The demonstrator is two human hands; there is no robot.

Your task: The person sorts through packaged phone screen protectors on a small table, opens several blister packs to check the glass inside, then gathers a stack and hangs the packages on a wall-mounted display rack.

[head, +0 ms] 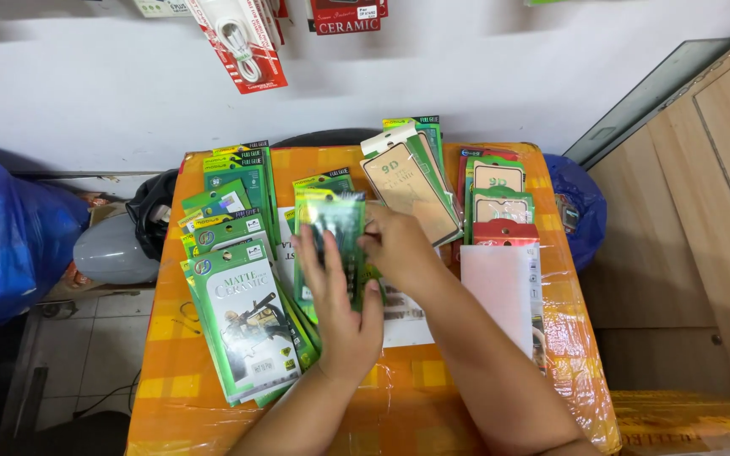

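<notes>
My left hand (341, 308) and my right hand (400, 251) meet over a slim green packet (335, 221) at the middle of an orange, plastic-covered table (179, 371). The left hand's fingers spread across the packet's front. The right hand grips its right edge. Under the packet lies a short stack of similar green packets. A fanned pile of green packets (247, 321) lies just left of my left hand. Tan-fronted packets (407, 186) lean behind my right hand.
A white flat packet (500, 291) and red and green packets (504, 232) lie on the table's right side. Blue bags (2, 228) (580, 203) flank the table. A wooden cabinet (703, 236) stands at the right. Packaged goods (247, 42) hang on the white wall.
</notes>
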